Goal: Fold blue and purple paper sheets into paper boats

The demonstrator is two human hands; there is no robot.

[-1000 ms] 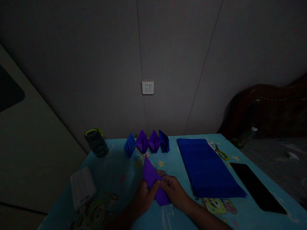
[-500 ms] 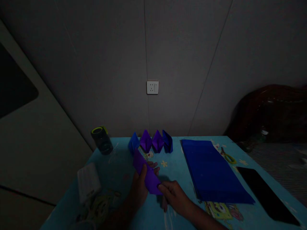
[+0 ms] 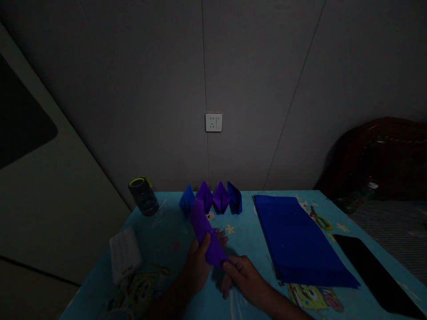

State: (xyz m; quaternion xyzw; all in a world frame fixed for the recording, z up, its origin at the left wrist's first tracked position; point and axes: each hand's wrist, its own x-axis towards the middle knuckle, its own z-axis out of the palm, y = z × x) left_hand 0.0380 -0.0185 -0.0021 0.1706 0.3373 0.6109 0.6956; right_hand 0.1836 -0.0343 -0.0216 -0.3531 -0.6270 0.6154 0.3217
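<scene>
A folded piece of purple paper [image 3: 204,226] is held up between both hands over the near middle of the table. My left hand [image 3: 200,260] grips it near its middle, thumb on the front and fingers behind. At the paper's lower right end, my right hand [image 3: 242,275] pinches the corner between thumb and forefinger. Behind stand several folded paper shapes in a row: a blue one [image 3: 187,201] at the left, two purple ones [image 3: 221,198] in the middle and a dark blue one [image 3: 235,198] at the right. The held paper overlaps part of this row.
A stack of blue paper [image 3: 300,240] lies to the right, with scissors [image 3: 322,222] and a black flat object [image 3: 376,273] beyond it. On the left are a dark bottle [image 3: 144,198] and a white box-like object [image 3: 125,254]. A wall with a socket [image 3: 214,122] rises behind.
The purple paper has turned more upright and bends along its length, its upper end now higher. Both hands keep hold of it. The view has shifted slightly.
</scene>
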